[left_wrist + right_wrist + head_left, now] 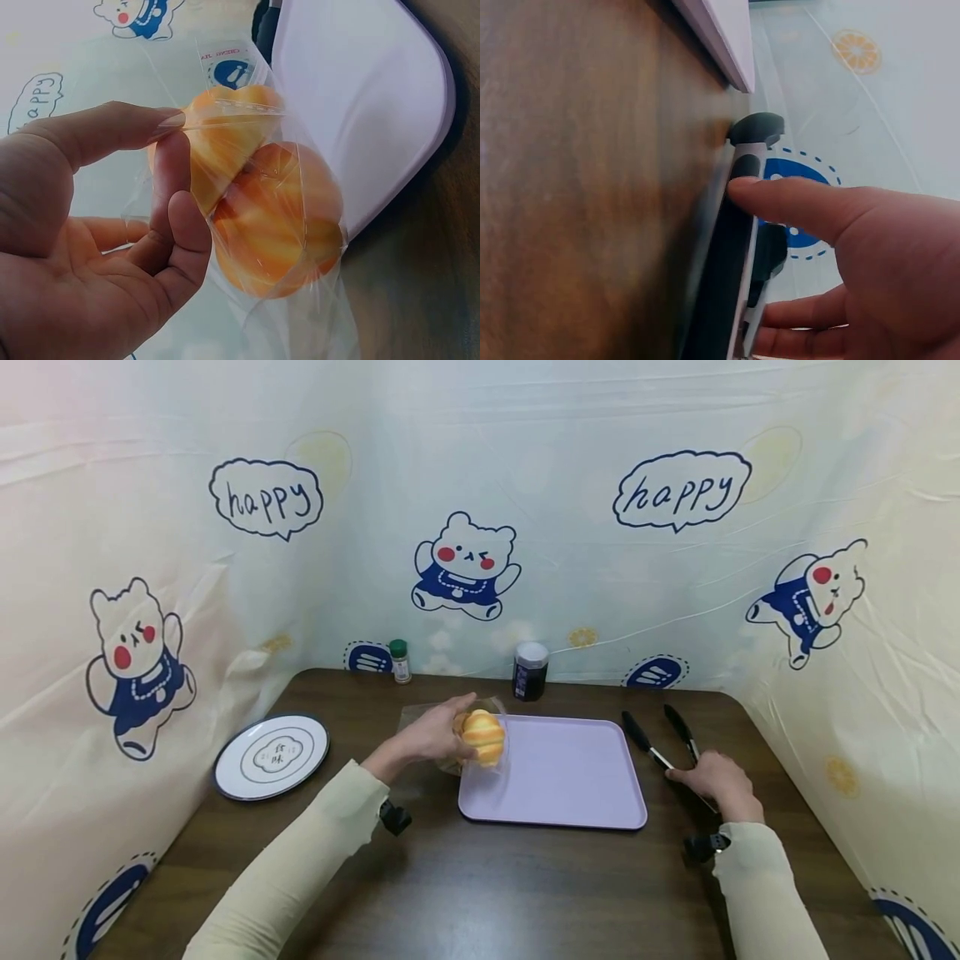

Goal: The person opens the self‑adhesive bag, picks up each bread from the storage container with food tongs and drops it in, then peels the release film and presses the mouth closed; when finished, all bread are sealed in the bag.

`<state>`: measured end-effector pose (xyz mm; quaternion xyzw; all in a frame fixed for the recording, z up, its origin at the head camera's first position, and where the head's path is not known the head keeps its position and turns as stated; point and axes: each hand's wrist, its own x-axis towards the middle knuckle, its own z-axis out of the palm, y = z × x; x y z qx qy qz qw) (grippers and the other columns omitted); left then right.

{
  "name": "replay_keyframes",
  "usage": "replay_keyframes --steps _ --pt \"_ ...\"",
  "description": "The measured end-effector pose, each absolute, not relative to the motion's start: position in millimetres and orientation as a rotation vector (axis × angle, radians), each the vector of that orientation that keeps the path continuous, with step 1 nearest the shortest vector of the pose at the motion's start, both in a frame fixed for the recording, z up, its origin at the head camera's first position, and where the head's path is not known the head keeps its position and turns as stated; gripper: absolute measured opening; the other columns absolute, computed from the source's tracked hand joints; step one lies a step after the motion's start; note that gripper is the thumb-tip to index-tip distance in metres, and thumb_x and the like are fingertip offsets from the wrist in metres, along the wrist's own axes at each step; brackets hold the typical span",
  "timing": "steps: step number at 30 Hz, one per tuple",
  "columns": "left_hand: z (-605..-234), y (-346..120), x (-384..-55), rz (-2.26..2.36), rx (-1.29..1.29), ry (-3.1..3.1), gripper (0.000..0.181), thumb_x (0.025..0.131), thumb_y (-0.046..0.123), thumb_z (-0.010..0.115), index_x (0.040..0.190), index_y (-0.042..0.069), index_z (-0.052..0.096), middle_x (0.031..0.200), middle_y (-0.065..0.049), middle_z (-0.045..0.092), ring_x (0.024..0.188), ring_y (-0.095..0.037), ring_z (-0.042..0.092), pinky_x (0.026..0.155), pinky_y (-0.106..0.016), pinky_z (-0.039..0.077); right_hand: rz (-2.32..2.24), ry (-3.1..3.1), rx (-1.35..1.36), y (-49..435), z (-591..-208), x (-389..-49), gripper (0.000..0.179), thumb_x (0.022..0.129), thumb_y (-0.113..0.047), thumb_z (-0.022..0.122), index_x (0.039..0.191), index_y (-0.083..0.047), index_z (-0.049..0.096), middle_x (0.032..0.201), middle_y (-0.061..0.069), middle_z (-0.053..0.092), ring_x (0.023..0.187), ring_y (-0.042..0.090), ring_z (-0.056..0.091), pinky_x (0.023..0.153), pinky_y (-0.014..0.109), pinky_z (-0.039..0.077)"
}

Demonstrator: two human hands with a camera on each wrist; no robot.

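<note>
My left hand pinches the edge of a clear plastic bag between thumb and fingertips. Inside the bag are orange-yellow striped bread rolls, two of them showing in the left wrist view. From the head, the bag overlaps the left end of a pale purple tray. Right of that tray, my right hand holds a pair of tongs with black ends and silvery arms. Its thumb lies on one arm and the other fingers are at the far arm; the tongs' ends spread apart, pointing away from me.
A white plate with a dark rim sits at the table's left. Along the back stand a small green-capped bottle and a dark jar with a white lid. A printed cloth hangs around the brown table.
</note>
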<state>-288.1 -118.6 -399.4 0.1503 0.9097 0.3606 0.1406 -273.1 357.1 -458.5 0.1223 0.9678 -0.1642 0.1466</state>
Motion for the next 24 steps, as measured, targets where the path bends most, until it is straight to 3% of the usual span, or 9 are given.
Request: replay_keyframes --steps 3,8,14,24 --pt "-397 -118 -288 1.058 0.42 2.62 0.1 0.079 0.018 0.082 0.16 0.018 0.023 0.166 -0.008 0.024 0.144 -0.036 0.037 0.119 -0.057 0.031 -0.493 2.823 0.338 358 -454 -272 0.073 0.087 -0.058 0.066 0.11 0.01 0.057 0.092 0.024 0.057 0.078 0.033 0.055 0.058 0.037 0.047" --pt "-392 -117 -288 1.075 0.408 2.619 0.098 0.08 0.018 0.081 0.16 0.019 0.024 0.166 -0.008 0.025 0.14 -0.035 0.041 0.118 -0.057 0.033 -0.551 2.92 0.234 353 -445 -272 0.077 0.091 -0.051 0.063 0.137 0.009 0.047 0.123 0.034 0.057 0.094 0.04 0.057 0.07 0.046 0.051" --pt "-386 -115 -286 1.107 0.433 2.614 0.099 0.079 0.018 0.081 0.159 0.018 0.024 0.164 -0.009 0.03 0.131 -0.031 0.047 0.116 -0.055 0.036 -0.735 2.983 0.055 336 -435 -273 0.058 0.095 -0.044 0.062 0.13 0.002 0.058 0.123 0.027 0.065 0.107 0.04 0.062 0.084 0.052 0.053" --pt "-377 -111 -285 1.159 0.448 2.601 0.098 0.08 0.019 0.083 0.159 0.018 0.025 0.163 -0.007 0.032 0.124 -0.026 0.05 0.114 -0.052 0.04 -0.932 3.001 -0.156 298 -411 -264 0.042 0.097 -0.04 0.063 0.125 -0.008 0.064 0.12 0.019 0.068 0.106 0.032 0.063 0.086 0.046 0.055"
